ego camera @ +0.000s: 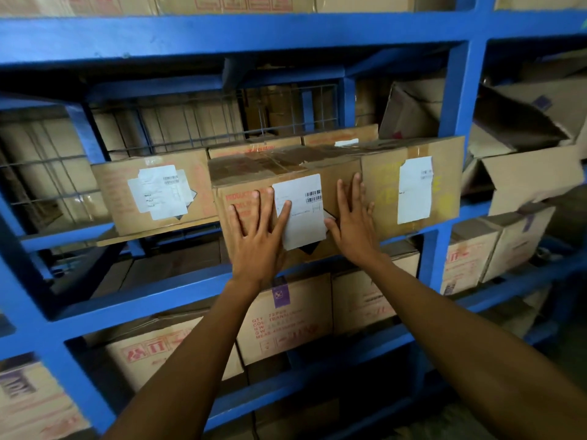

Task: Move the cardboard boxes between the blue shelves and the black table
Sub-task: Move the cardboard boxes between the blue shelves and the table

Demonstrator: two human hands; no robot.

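Left hand [258, 236], right hand [352, 223]: both flat, fingers spread, palms pressed on box [279, 176] front, gripping nothing. We judge we're pushing box back onto shelf [222, 281], front edge overhanging rail. Box: taped brown cardboard, scuffed top, white label [300, 211] peeling at corner. Neighbours touching either side. Behind: wire mesh [190, 122], more cartons. Table out of view.

A lower-shelf cardboard box [286, 315] carries red print reading "QTY" and "COL", beside a purple sticker. The box to its left [165, 354] shows red handling symbols. White barcode labels [300, 211] on the middle boxes are too blurred to read.
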